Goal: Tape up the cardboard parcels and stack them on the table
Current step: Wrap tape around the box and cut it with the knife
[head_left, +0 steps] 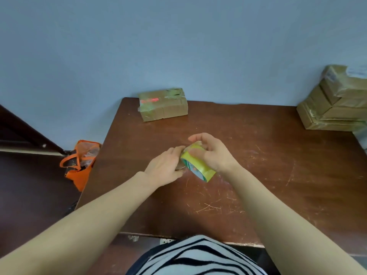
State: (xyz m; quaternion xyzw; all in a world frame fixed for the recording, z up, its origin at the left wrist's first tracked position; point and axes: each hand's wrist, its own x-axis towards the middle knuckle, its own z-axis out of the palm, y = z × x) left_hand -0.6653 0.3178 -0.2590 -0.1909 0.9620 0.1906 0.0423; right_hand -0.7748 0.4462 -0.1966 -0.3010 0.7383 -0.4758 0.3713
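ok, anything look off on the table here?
The lone parcel at the far edge of the table sits skewed, with crumpled tape bunched on top. The stack of parcels at right is staggered, not squared. The table surface is scratched.

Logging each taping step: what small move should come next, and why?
Probably peel the tape's end free. The right hand grips the tape roll above the table, the left hand touches its side, and the parcel lies untouched at the far edge.
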